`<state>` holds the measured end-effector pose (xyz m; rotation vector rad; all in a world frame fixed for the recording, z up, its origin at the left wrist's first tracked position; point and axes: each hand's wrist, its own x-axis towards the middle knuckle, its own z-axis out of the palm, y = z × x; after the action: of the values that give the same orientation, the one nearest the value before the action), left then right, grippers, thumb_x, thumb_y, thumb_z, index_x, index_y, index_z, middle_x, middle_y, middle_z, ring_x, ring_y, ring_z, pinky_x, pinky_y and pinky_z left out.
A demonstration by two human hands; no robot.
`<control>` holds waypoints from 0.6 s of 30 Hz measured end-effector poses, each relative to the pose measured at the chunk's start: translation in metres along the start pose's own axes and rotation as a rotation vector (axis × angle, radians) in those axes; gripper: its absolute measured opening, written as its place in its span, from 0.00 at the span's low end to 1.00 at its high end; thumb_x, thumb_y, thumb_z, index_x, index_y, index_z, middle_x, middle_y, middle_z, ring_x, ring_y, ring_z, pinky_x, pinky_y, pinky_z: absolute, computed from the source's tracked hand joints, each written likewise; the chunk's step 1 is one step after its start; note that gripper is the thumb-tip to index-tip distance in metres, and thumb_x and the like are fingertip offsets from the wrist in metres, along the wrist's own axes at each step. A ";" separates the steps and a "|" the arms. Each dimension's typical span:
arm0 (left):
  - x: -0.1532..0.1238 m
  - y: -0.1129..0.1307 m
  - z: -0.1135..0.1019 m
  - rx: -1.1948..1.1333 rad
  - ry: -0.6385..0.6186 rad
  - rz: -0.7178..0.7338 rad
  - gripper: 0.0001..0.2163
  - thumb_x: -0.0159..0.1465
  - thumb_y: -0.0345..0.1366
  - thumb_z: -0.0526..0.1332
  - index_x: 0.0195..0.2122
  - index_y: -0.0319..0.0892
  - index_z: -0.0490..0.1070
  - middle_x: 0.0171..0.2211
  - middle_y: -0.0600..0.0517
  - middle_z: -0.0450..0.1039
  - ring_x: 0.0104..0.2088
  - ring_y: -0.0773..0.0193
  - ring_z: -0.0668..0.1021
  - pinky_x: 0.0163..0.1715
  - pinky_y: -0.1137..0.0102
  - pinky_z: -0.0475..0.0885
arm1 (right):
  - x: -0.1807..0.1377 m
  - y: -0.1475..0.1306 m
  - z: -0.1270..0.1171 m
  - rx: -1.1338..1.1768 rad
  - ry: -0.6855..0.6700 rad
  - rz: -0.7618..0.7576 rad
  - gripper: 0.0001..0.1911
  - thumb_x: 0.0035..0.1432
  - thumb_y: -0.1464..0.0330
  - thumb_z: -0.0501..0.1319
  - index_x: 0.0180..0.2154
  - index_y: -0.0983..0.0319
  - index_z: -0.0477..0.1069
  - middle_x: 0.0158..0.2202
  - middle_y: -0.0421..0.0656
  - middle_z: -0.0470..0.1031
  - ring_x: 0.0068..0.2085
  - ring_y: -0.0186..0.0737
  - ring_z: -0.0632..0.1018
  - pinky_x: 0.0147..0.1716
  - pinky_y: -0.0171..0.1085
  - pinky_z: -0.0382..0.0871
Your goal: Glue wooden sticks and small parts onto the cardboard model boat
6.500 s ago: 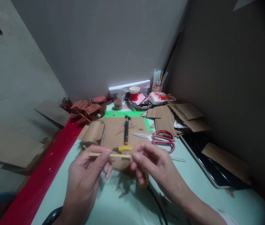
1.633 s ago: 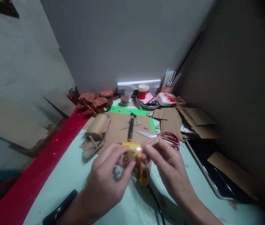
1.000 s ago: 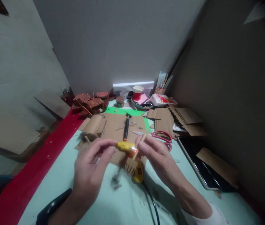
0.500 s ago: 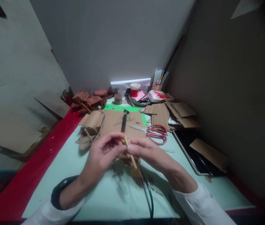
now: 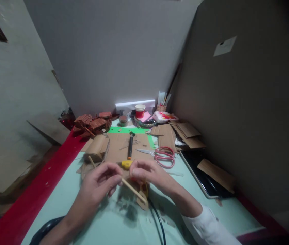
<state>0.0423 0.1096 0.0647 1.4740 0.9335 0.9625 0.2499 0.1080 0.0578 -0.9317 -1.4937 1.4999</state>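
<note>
My left hand (image 5: 97,183) pinches the near end of a thin wooden stick (image 5: 131,188) that slants down to the right. At the stick's far end sits a small cardboard piece (image 5: 142,203). My right hand (image 5: 148,173) is closed over the stick's middle, above a yellow glue gun (image 5: 127,164) lying on the table. The glue gun's black cord (image 5: 157,221) runs toward me.
Red-handled scissors (image 5: 162,156) and a black marker (image 5: 130,150) lie on a cardboard sheet (image 5: 118,146). A rolled cardboard model (image 5: 96,150) stands left. Brown painted pieces (image 5: 93,123), a red cup (image 5: 140,111), cardboard scraps (image 5: 185,132) and a dark tablet (image 5: 205,177) ring the mint table (image 5: 103,217).
The stick, held level between both hands at first, has been turned and now slants down to the right with the cardboard piece at its tip. My view has tilted up.
</note>
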 end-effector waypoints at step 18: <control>-0.022 0.016 -0.080 -0.309 0.503 0.244 0.03 0.60 0.35 0.69 0.34 0.45 0.76 0.27 0.56 0.73 0.22 0.72 0.69 0.21 0.78 0.64 | 0.006 0.018 -0.027 0.097 0.442 -0.129 0.17 0.61 0.56 0.63 0.26 0.60 0.67 0.23 0.35 0.53 0.25 0.34 0.54 0.24 0.35 0.51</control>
<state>-0.0389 0.1160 0.0851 1.1151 0.9133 1.6295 0.2711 0.1251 0.0395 -1.0097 -1.1277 1.1691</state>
